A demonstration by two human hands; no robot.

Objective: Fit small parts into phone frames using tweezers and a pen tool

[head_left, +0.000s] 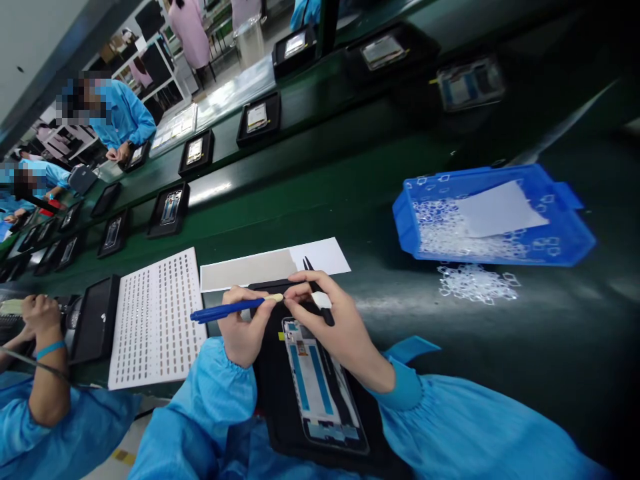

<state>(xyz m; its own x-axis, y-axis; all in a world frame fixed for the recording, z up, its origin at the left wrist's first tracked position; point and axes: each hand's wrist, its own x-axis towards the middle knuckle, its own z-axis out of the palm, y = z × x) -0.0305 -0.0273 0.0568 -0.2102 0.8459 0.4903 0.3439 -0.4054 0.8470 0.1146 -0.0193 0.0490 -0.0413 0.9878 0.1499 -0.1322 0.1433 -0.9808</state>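
My left hand (243, 337) is closed around a blue pen-like tool (223, 311) with a pale yellow tip, which points right toward my other hand. In my right hand (347, 330) a pair of black tweezers (327, 316) with a white band is tucked between the fingers, tips pointing away from me. Its thumb and forefinger meet beside the tool's tip; whether they pinch a small part there I cannot tell. Below both hands a phone frame (319, 383) with blue strips and a yellow tab lies in a black tray (283, 423).
Beyond my hands lies a white and grey sheet (250, 269). To its left is a white board of small parts (155, 320). A blue bin (500, 250) of clear loops stands right, with a loose pile (477, 283) before it. Trays line the green bench; a co-worker's arm (47, 373) is at left.
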